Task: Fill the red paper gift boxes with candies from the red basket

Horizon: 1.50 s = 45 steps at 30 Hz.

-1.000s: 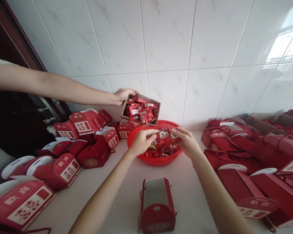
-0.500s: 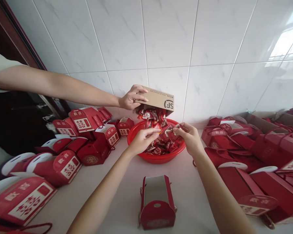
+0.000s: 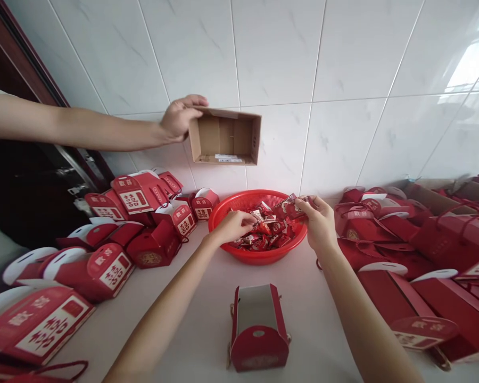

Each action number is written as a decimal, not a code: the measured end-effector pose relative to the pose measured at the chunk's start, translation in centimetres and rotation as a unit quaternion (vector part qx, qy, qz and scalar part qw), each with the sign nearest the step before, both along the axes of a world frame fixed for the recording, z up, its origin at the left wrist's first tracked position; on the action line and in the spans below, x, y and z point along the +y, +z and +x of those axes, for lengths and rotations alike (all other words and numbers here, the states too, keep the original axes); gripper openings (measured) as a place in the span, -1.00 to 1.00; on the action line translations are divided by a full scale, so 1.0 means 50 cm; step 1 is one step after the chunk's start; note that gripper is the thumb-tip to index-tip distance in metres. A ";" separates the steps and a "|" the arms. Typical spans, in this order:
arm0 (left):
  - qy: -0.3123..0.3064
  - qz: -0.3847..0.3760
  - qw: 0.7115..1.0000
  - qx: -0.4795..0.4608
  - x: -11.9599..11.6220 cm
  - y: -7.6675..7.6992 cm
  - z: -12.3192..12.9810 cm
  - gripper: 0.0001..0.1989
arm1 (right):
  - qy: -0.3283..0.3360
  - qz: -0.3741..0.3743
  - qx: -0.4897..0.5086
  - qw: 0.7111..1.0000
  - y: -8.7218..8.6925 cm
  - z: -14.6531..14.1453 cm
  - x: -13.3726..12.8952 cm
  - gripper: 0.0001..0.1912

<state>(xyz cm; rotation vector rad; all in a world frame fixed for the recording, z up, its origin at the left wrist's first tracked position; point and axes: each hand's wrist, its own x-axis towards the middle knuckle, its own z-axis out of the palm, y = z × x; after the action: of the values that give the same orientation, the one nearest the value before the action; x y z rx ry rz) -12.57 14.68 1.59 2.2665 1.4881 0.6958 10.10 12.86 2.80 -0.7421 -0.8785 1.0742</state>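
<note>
A red plastic basket (image 3: pixel 259 258) holds many small wrapped candies (image 3: pixel 268 230). Over its left side my left hand (image 3: pixel 235 226) has its fingers closed at the candies; what they hold, if anything, is too small to tell. Above the right rim, my right hand (image 3: pixel 317 215) pinches red candy packets (image 3: pixel 289 208). Nearer to me stands an open red gift box (image 3: pixel 259 348), its pale inside showing and cords at its sides. Another person's hand (image 3: pixel 181 119) holds an empty cardboard box (image 3: pixel 225 135) above the basket, its opening facing me.
Red gift boxes (image 3: pixel 114 268) are crowded and stacked on the left. More red boxes (image 3: pixel 391 298) and open cardboard cartons (image 3: pixel 429 197) fill the right side. Behind the table rises a tiled wall (image 3: pixel 277 53).
The person's hand has lifted the cardboard box up and left and turned it; the candies that were spilling out now lie in the basket. My left hand has moved slightly left.
</note>
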 end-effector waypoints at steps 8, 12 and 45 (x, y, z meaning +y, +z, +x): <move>-0.086 0.011 0.992 0.092 0.045 -0.005 0.076 -0.77 | 0.012 0.001 0.005 1.000 -0.004 -0.002 0.001 -0.71; -0.108 -0.004 0.985 0.136 0.062 -0.009 0.101 -0.92 | 0.019 0.001 0.016 1.000 -0.005 -0.003 0.000 -0.71; 0.105 0.057 0.992 0.047 -0.027 -0.009 -0.006 -0.63 | 0.092 -0.086 0.059 0.990 -0.011 -0.012 0.007 -0.68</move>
<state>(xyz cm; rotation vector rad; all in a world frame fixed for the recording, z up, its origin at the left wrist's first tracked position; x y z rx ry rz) -12.85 13.32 1.14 2.2743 1.7944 0.7620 9.51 13.20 2.25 -0.7419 -0.7705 1.3564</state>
